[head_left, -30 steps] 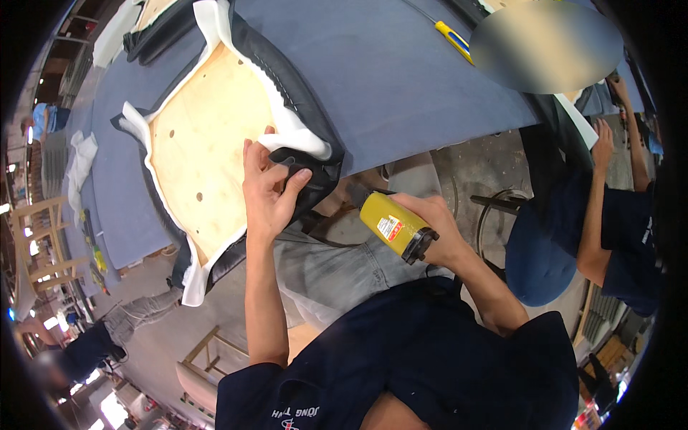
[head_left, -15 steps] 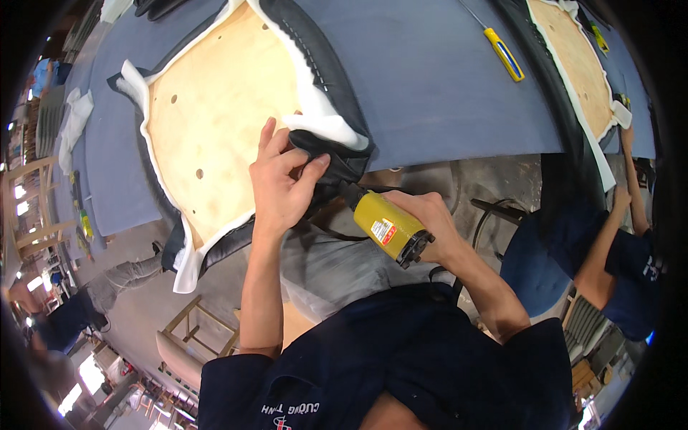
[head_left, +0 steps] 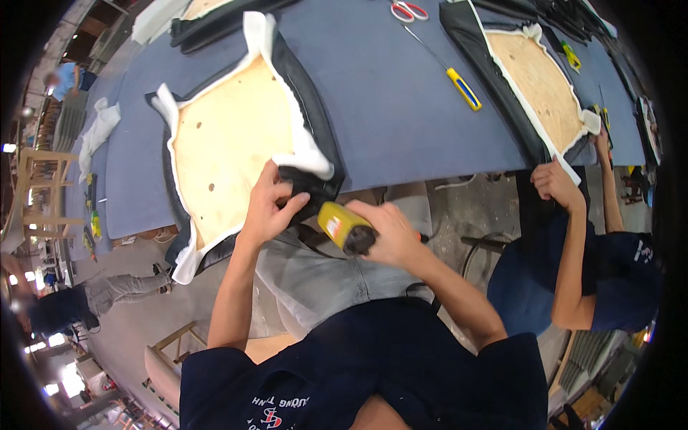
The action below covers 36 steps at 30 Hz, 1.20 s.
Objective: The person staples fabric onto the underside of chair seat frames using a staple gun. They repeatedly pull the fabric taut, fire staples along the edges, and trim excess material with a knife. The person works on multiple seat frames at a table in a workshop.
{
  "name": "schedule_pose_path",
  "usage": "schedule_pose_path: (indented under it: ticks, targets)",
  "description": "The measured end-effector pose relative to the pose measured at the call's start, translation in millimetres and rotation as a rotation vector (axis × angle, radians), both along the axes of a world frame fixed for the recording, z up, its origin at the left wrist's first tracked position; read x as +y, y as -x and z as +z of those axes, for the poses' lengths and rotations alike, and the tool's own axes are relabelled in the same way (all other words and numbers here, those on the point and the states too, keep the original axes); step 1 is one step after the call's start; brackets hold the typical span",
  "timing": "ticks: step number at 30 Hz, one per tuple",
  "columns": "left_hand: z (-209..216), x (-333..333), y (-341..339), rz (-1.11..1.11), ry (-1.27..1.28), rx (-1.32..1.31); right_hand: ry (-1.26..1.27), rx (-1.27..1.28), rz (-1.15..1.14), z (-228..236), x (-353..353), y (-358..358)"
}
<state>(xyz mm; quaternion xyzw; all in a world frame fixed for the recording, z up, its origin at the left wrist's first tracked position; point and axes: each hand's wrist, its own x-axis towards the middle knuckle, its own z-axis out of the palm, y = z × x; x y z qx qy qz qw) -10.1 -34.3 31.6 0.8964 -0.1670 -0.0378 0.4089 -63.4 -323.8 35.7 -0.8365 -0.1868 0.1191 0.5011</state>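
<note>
A seat panel (head_left: 233, 136) of pale plywood, with white padding (head_left: 309, 159) and a black cover (head_left: 304, 97) around its edge, lies at the table's near edge. My left hand (head_left: 269, 204) is closed on a fold of the black cover at the panel's near right corner, thumb and fingers pinching it. In my right hand (head_left: 393, 233) is a yellow-green staple gun (head_left: 344, 226), its rear end toward me. The gun's nose points at the folded corner; its tip is hidden, so contact cannot be made out.
On the blue-grey table (head_left: 394, 122) lie a yellow-handled screwdriver (head_left: 464, 89) and red-handled scissors (head_left: 408, 10). At right, a co-worker's hand (head_left: 555, 183) grips the padding of a second panel (head_left: 537, 75). A wooden stool frame (head_left: 175, 342) stands on the floor at lower left.
The view has shifted, bringing the scissors in. The staple gun has turned more end-on to me, close to the corner. At right, the co-worker's hand has moved onto the padding's near end.
</note>
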Motion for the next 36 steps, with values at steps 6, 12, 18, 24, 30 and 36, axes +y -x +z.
schedule_pose_path:
  ticks: [6,12,18,24,30,36]
  targets:
    - [-16.7,9.9,20.4,0.036,0.047,-0.199,-0.136,0.079,-0.066,-27.9,-38.7,54.6]
    - [-20.9,-3.9,24.6,0.058,0.01,-0.144,-0.118,0.086,-0.093,-25.9,-27.1,54.0]
    - [-15.5,-17.1,23.7,0.231,0.132,-0.096,-0.111,0.098,-0.006,-22.5,-13.6,40.8]
    - [-15.9,-18.1,22.7,0.247,0.119,-0.087,-0.063,0.13,0.029,-22.9,-1.9,30.0]
    - [-15.8,-19.8,24.1,0.218,0.065,-0.105,-0.015,0.074,0.101,-27.5,7.0,17.5]
    - [-24.7,-2.5,24.0,0.119,0.045,-0.14,0.069,-0.067,0.05,-21.3,2.9,13.8]
